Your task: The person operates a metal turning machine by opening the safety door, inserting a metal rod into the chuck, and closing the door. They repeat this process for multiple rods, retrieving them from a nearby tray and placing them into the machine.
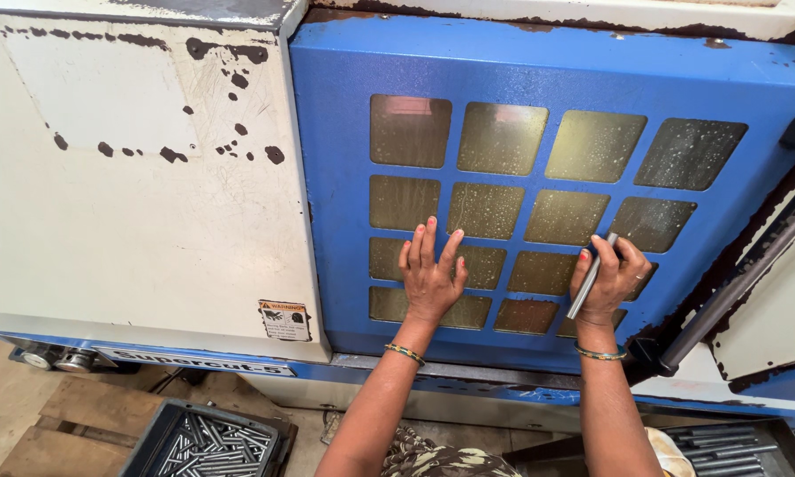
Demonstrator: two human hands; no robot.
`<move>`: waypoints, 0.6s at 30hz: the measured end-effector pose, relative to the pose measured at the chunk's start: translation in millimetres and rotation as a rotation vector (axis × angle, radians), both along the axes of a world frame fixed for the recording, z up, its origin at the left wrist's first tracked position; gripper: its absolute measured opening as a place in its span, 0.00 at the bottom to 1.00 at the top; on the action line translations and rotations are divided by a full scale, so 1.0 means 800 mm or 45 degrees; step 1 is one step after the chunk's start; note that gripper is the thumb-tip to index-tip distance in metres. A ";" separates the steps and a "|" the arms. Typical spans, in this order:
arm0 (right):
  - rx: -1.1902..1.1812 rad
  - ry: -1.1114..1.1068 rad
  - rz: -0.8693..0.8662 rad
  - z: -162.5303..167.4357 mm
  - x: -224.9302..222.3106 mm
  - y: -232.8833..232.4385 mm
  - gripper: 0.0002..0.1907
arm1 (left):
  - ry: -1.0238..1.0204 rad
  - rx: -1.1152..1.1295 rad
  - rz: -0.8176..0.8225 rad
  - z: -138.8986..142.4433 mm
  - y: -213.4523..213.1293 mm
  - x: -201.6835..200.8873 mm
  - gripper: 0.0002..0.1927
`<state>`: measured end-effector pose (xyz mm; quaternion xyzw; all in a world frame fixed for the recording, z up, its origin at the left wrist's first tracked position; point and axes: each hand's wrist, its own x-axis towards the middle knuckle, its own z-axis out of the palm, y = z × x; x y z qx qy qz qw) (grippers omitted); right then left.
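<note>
Against the blue door: we press our left hand (431,278) flat on the blue machine door (344,203), fingers spread apart, holding nothing.
Right hand: our right hand (608,278) is clamped on a metal rod (589,283) and rests against the same door, just right of the left hand.
Rod axis: we hold the one rod nearly upright, its long axis tilted, the top end leaning right toward the fingertips and the lower end pointing down and left past the heel of the hand.
Counts: we count two hands, one rod in hand, two bangles (405,353), one on each wrist, and sixteen window panes (501,139) in four rows of four.
Bins: two lie below, a black crate of rods (205,439) at lower left and a grey tray of rods (724,446) at lower right.
Hidden: our hands cover parts of the lower panes; the tray is cut off by the picture's edge; the middle of the rod is wrapped by our fingers.
Beside: a cream panel (132,194) with chipped paint stands left of the door.
</note>
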<state>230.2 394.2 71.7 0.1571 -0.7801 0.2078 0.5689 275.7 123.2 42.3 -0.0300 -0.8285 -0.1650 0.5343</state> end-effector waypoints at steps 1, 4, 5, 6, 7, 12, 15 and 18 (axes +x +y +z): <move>-0.001 0.002 0.002 0.001 0.000 0.000 0.12 | 0.003 0.000 0.000 0.000 0.000 0.000 0.30; -0.002 0.008 0.005 0.002 0.000 -0.001 0.12 | -0.001 -0.005 0.005 0.001 -0.001 0.000 0.30; -0.002 0.008 0.004 0.002 -0.001 -0.001 0.12 | 0.000 -0.006 0.007 0.002 -0.001 0.000 0.30; -0.001 0.009 0.003 0.002 -0.001 -0.001 0.12 | 0.001 -0.007 0.010 0.002 -0.001 0.000 0.30; 0.003 0.010 0.000 0.002 -0.002 -0.001 0.12 | 0.002 -0.008 0.012 0.002 -0.001 -0.001 0.30; 0.013 0.014 -0.009 0.001 -0.004 0.000 0.12 | -0.003 -0.014 0.017 0.002 -0.001 0.000 0.30; 0.013 0.010 -0.016 -0.001 -0.005 0.000 0.12 | -0.006 -0.015 0.016 0.002 -0.001 0.000 0.30; 0.018 0.010 -0.022 -0.001 -0.006 0.001 0.12 | -0.007 -0.018 0.015 0.002 -0.001 0.000 0.30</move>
